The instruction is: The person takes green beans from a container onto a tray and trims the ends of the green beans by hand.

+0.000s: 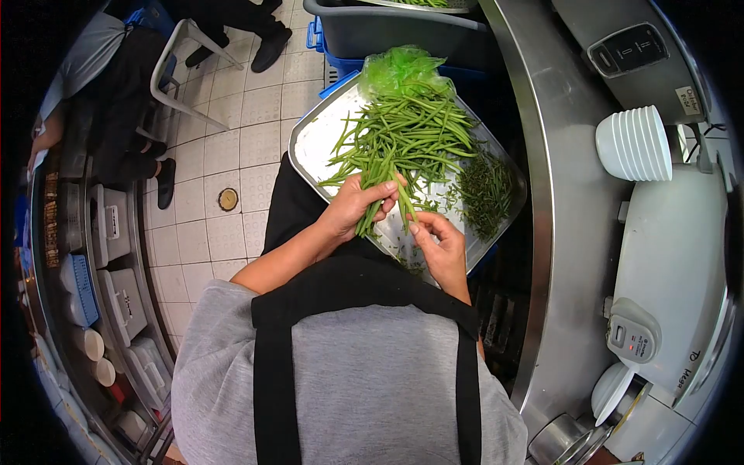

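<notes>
My left hand point(358, 203) is wrapped round a bunch of green beans point(374, 218) above the near side of a metal tray point(313, 143). Close beside it, my right hand point(440, 242) pinches the end of a green bean between thumb and fingertips. A large heap of loose green beans point(422, 128) covers the middle of the tray. On the right of the tray lies a dark pile of small trimmed bean ends point(486, 192). Some green scraps are scattered near my right hand. A crumpled green plastic bag point(403, 70) sits at the tray's far edge.
A grey tub point(403, 35) stands beyond the tray. Along the right runs a steel counter edge point(542, 256), with stacked white bowls point(634, 144) and a white rice cooker point(670, 263). Two other people and a pale stool point(159, 81) are at upper left. Shelves hold plastic containers point(124, 302).
</notes>
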Action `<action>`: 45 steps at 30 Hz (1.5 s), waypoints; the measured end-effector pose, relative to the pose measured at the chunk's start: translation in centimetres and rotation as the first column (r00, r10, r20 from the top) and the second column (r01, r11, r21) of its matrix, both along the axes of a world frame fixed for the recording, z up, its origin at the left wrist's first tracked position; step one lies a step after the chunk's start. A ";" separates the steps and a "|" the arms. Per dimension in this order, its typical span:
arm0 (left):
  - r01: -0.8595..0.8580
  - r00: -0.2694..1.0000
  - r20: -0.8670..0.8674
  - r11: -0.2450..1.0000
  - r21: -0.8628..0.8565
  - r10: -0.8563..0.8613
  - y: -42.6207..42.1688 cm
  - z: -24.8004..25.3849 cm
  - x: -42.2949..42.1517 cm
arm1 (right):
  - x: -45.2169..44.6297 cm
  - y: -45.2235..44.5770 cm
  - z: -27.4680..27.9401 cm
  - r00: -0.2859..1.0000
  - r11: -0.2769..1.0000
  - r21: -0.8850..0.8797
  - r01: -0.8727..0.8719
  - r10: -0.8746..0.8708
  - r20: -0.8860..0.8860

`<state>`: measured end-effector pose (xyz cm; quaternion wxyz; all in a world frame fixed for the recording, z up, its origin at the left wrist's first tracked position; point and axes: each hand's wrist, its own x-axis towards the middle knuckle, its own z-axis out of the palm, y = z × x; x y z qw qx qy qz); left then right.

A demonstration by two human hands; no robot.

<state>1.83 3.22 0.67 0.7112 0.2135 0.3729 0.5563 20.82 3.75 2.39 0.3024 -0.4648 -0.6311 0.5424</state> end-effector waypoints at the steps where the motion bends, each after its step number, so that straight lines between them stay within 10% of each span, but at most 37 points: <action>1: -0.001 1.000 0.001 1.000 0.004 0.001 0.0 0.1 0.0 | -0.1 0.0 0.2 0.999 0.999 0.046 0.006 -0.007 0.036; 15: 0.002 0.988 0.154 0.999 -0.047 0.005 0.0 -0.5 -0.2 | -0.9 -0.5 1.8 0.956 0.874 0.485 -0.018 -0.127 0.264; 45: -0.127 0.981 -0.135 0.987 0.100 0.140 -0.1 0.8 0.2 | -0.2 -0.6 0.9 0.938 0.929 0.344 -0.135 0.008 0.346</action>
